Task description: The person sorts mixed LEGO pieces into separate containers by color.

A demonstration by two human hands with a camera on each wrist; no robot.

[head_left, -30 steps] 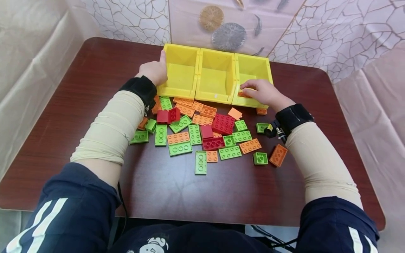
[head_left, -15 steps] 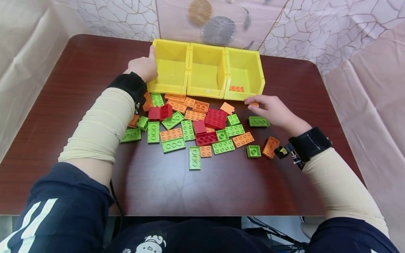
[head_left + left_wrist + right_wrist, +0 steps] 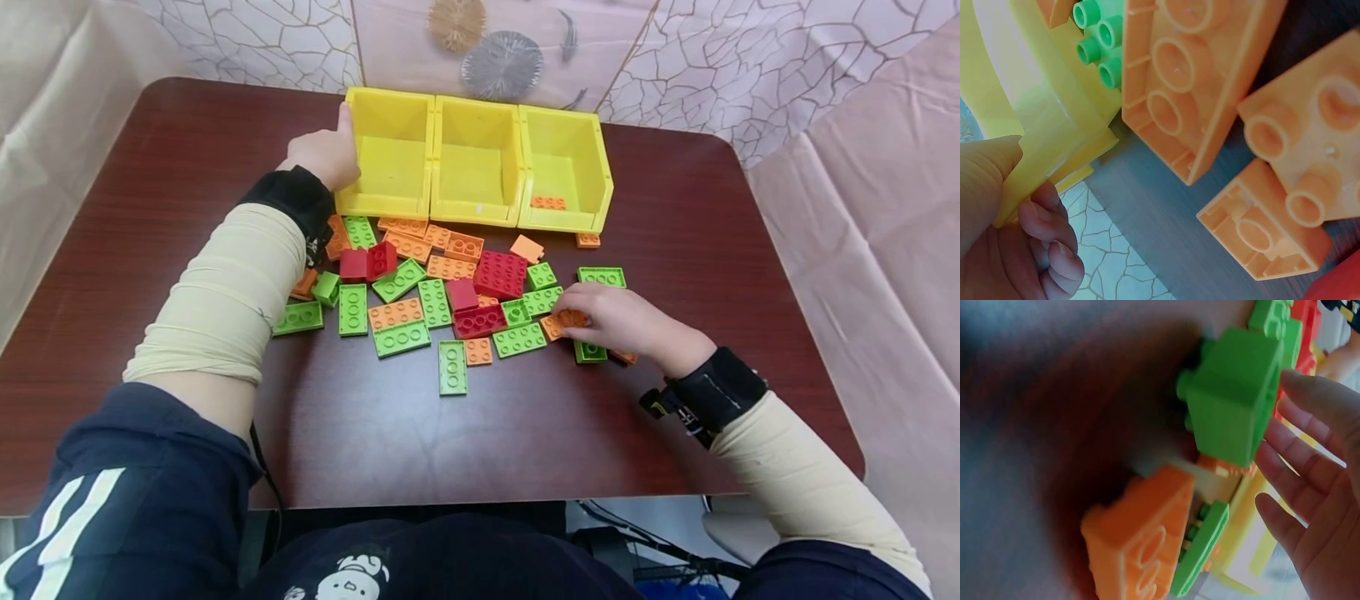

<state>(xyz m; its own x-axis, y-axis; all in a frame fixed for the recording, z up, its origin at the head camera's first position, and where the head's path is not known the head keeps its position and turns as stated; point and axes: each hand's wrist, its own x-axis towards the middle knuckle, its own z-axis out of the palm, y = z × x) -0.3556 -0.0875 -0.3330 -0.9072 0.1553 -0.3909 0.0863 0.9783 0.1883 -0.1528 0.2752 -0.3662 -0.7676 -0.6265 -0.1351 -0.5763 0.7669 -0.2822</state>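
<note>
My left hand (image 3: 324, 157) grips the left end of a yellow three-compartment bin (image 3: 477, 218). In the left wrist view, thumb and curled fingers pinch its yellow rim (image 3: 1035, 181). My right hand (image 3: 618, 321) is low over the right side of the brick pile, thumb and fingertips around an orange toy brick (image 3: 551, 327) that they partly cover. A green brick (image 3: 591, 352) shows just beneath the hand. In the right wrist view the fingers (image 3: 1297, 456) are spread and relaxed beside that green brick. An orange brick (image 3: 547, 202) lies in the bin's right compartment.
Several green, orange and red bricks lie loose in front of the bin, including a large red brick (image 3: 500, 275) and a green brick (image 3: 452, 367) nearest the person. One orange brick (image 3: 588, 241) sits against the bin's front right. A wall cloth hangs behind the table (image 3: 360, 450).
My right hand has left the right compartment and moved toward me, down to the orange brick at the pile's right. An orange brick now lies in that compartment. The left hand keeps its hold.
</note>
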